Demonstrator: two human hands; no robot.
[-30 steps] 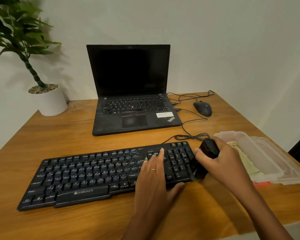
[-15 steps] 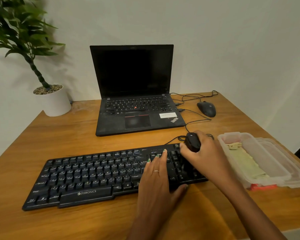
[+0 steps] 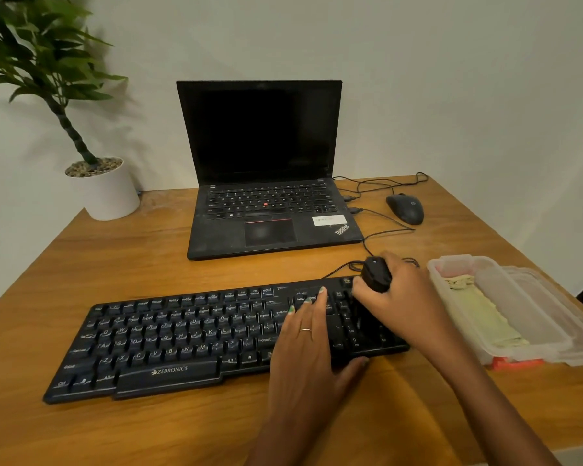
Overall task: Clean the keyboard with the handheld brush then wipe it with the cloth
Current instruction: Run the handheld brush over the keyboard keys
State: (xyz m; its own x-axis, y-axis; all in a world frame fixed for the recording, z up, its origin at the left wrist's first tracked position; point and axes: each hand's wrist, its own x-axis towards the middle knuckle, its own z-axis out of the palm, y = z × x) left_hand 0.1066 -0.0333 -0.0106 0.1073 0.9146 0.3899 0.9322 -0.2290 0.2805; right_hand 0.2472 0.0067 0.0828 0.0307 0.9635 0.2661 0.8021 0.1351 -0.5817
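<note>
Two hands work at the right end of a black Zebronics keyboard [image 3: 189,334], a long, flat plastic board with rows of low keys whose legends read pale and whose tops carry a dull sheen. It lies across the near part of the wooden surface [image 3: 148,257], its cable running off from the back edge. The left hand [image 3: 308,344] lies flat on the keys near Enter, fingers straight, a thin ring on one finger, thumb spread over the front edge. The right hand [image 3: 406,304] curls its grip round the handheld brush [image 3: 377,274], a rounded black knob held at the top corner of the number pad; the bristles are hidden by the hand. Just right of that hand stands a clear plastic container [image 3: 552,344] holding the pale yellow-green cloth [image 3: 478,317], folded and soft-looking. Behind the keyboard sits an open ThinkPad laptop [image 3: 266,183] with a dark screen, a black mouse [image 3: 405,208] to its right, and a potted plant [image 3: 101,186] in a white pot at the far left.
</note>
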